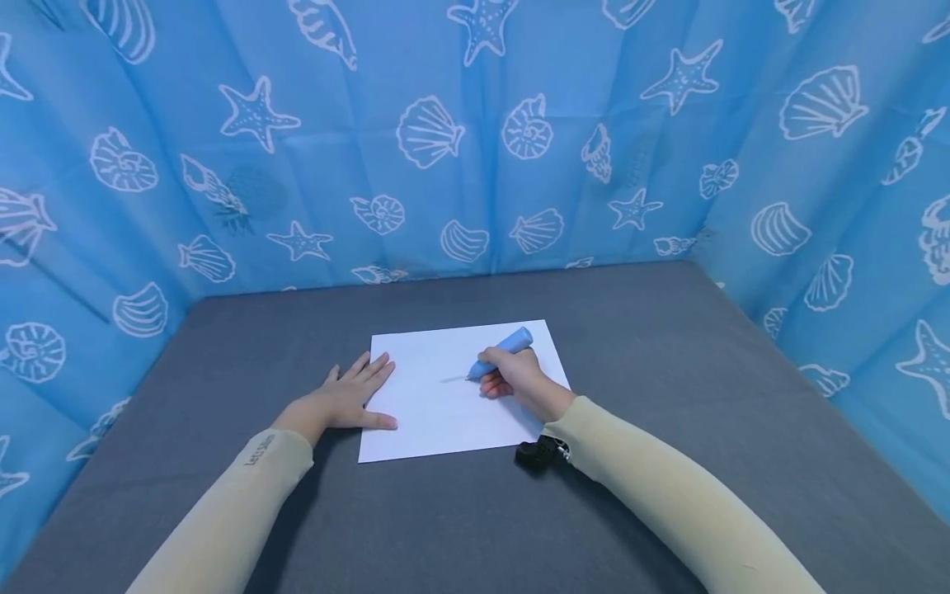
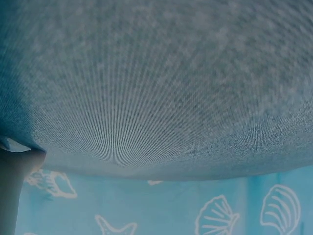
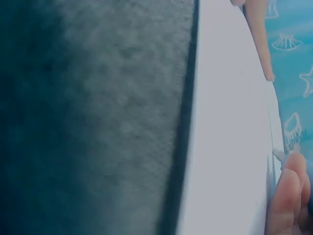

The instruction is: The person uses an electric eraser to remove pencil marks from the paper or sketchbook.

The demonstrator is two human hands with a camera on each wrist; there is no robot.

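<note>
A white sheet of paper lies on the grey cloth. My left hand rests flat on its left edge, fingers spread and thumb apart; the left wrist view catches only a bit of that hand. Over the right part of the sheet, my right hand grips a thick blue pen, which leans up to the right. The pen's narrow tip meets the paper at the right end of a short, faint line. Curled fingers of the right hand show in the right wrist view, beside the paper.
Grey cloth covers the table around the sheet. A blue curtain printed with white shells and starfish hangs behind the table and along its sides. A small black device sits under the right wrist.
</note>
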